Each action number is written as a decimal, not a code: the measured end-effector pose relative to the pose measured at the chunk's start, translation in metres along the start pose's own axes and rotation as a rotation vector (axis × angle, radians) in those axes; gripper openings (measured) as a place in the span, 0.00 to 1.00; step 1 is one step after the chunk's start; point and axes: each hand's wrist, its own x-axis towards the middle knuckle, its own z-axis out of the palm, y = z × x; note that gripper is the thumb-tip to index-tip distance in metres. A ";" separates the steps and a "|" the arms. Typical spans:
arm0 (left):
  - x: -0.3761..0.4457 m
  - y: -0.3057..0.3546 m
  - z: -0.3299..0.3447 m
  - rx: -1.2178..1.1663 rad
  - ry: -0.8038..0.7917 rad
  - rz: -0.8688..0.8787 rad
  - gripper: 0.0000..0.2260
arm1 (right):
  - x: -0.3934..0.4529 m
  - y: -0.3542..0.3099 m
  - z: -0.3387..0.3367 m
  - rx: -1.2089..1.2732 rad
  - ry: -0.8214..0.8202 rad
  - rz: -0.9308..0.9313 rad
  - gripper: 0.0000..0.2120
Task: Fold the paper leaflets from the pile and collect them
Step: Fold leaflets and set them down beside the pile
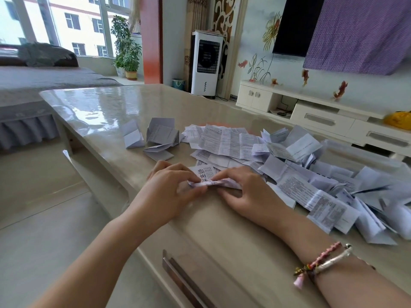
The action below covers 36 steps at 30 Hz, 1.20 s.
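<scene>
A glossy beige table (93, 107) fills the middle of the view, its surface reflecting the window (66, 25) at ten o'clock. Below that window lies a grey bed (33, 85), with a dark cushion (44, 55) resting near the sill. Potted plants (126, 52) stand at eleven o'clock beside a red pillar (152, 41). At twelve o'clock a white air cooler (205, 63) stands upright on the floor, a small bin (178, 84) just beside it. At two o'clock a black television (295, 25) hangs on the painted wall, partly covered by a purple cloth (360, 34). A white cabinet (311, 114) runs beneath, bearing a yellow bag (398, 120).
</scene>
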 end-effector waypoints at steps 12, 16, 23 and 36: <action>0.003 0.005 0.003 -0.015 -0.021 -0.214 0.13 | 0.007 0.003 0.002 0.275 0.068 0.282 0.06; 0.004 0.006 0.005 0.064 -0.047 -0.266 0.16 | 0.008 0.004 0.008 -0.117 0.050 0.229 0.12; 0.003 0.008 0.004 0.054 -0.041 -0.268 0.10 | 0.004 0.002 0.003 -0.262 -0.034 0.005 0.19; 0.012 0.006 -0.013 -0.143 0.113 0.029 0.06 | 0.005 -0.005 0.000 -0.156 0.210 -0.163 0.15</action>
